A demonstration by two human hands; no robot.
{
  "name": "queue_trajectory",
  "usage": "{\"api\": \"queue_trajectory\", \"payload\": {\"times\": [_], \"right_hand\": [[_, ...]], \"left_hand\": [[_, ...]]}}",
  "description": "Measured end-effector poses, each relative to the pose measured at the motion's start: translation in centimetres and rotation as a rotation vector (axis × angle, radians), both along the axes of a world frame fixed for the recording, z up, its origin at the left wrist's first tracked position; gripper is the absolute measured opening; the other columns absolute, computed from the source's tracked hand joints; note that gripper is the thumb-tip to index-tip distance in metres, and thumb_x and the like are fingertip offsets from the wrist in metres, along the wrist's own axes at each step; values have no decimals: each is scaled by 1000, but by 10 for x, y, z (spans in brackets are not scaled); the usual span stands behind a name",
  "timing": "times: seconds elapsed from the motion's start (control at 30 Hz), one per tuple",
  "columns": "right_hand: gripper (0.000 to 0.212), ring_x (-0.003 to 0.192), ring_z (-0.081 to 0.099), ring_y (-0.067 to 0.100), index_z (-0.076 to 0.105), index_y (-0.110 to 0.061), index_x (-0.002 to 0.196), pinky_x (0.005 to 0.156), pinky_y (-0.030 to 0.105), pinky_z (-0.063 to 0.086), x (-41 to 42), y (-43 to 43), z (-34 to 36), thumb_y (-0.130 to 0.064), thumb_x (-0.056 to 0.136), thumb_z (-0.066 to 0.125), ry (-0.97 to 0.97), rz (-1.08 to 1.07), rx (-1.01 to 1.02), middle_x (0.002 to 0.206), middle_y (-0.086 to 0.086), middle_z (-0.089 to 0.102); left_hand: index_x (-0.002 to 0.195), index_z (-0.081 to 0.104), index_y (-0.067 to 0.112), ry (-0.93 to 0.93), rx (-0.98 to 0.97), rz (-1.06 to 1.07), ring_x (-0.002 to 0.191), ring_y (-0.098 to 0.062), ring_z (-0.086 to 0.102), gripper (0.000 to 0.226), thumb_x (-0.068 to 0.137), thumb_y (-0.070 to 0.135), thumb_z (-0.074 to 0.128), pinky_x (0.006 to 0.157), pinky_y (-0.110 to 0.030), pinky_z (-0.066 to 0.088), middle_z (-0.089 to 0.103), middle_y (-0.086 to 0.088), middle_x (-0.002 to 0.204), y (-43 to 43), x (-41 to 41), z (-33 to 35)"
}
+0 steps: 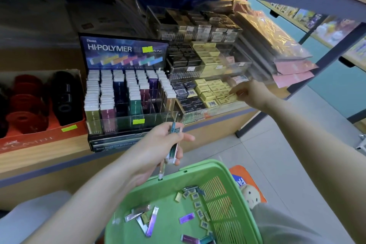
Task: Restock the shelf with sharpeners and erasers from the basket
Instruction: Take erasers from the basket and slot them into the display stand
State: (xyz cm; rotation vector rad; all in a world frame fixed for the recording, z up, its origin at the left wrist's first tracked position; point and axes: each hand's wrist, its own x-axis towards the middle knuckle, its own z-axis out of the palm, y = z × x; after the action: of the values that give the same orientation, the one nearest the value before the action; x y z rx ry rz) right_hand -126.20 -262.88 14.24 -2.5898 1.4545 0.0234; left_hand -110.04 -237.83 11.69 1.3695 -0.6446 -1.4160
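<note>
Many loose erasers (198, 204) remain in the green basket (198, 167) at six o'clock. The left hand (160, 144) grips slim erasers (175, 131); the right hand (249, 93) pinches a yellow eraser (231, 97) at two o'clock.

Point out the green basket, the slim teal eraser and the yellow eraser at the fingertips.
green basket (198, 167): head view, far rim.
slim teal eraser (175, 129): head view, upper end.
yellow eraser (232, 98): head view, top face.

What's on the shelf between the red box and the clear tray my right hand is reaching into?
The Hi-Polymer display stands there, flanked by the red box and the clear tray, seen in the head view.
</note>
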Motion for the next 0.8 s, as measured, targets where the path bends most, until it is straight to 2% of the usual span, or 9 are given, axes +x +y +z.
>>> {"api": "queue_trajectory", "payload": {"times": [0.1, 0.2, 0.3, 0.37, 0.5, 0.57, 0.67, 0.73, 0.8], "right_hand": [[24, 107, 59, 26, 68, -10, 112, 91, 25, 40, 3, 2, -3, -8, 89, 61, -48, -31, 16, 114, 12, 67], [29, 100, 62, 26, 66, -7, 112, 89, 29, 46, 6, 4, -5, -15, 84, 69, -116, -100, -26, 107, 13, 68], [17, 92, 63, 26, 71, -12, 99, 81, 32, 50, 8, 7, -8, -19, 84, 69, -104, -125, -64, 100, 11, 70], [12, 89, 62, 27, 74, -13, 93, 79, 34, 51, 10, 8, -8, -18, 84, 68, -112, -143, -50, 97, 11, 70], [18, 94, 61, 32, 70, -10, 101, 83, 41, 51, 9, 14, -12, -19, 90, 60, -117, -156, -80, 101, 14, 69], [24, 101, 59, 34, 63, -6, 112, 83, 43, 49, 6, 22, -18, -18, 94, 53, -158, -147, -175, 106, 15, 66], [19, 101, 57, 30, 60, -9, 109, 88, 50, 46, 4, 48, -24, -16, 94, 52, -341, -36, -299, 106, 9, 65], [12, 92, 58, 23, 62, -10, 99, 84, 41, 47, 6, 76, -23, -15, 94, 53, -457, 53, -254, 100, 6, 64], [17, 75, 56, 15, 63, -10, 88, 70, 29, 44, 11, 111, -20, -22, 95, 54, -499, 96, -95, 83, 3, 64]], "left_hand": [[126, 46, 14, 15, -1, -12, 48, -8, 48, 26, 100, 12, 44, 48, -23, 44, 71, 0, 96, -1, -2, -1], [118, 48, 16, 33, 3, -13, 48, -10, 49, 19, 100, 12, 45, 51, -25, 44, 72, 0, 95, -2, -3, -3], [110, 52, 15, 8, 10, -23, 51, -13, 51, 12, 100, 15, 46, 62, -31, 43, 73, -3, 93, -3, -2, -6], [106, 55, 13, 15, 4, -14, 52, -13, 53, 11, 99, 16, 47, 63, -29, 44, 73, -6, 92, -4, -3, -7], [114, 57, 7, 115, -5, 60, 50, -9, 56, 19, 98, 14, 48, 53, -23, 51, 65, -4, 83, -5, -4, -7], [112, 59, 6, 186, -5, 116, 52, -10, 61, 19, 96, 11, 50, 55, -24, 55, 64, -4, 78, -5, -3, -6], [103, 61, 0, 327, 15, 208, 60, -18, 69, 14, 94, 6, 51, 62, -28, 60, 69, -8, 71, -6, -2, -6], [106, 59, -5, 378, 34, 238, 72, -21, 72, 18, 95, 6, 50, 63, -28, 60, 73, -15, 82, -6, -3, -6], [113, 56, -7, 426, 29, 267, 82, -20, 72, 23, 96, 6, 47, 56, -27, 59, 72, -18, 96, -6, -4, -6]]}}
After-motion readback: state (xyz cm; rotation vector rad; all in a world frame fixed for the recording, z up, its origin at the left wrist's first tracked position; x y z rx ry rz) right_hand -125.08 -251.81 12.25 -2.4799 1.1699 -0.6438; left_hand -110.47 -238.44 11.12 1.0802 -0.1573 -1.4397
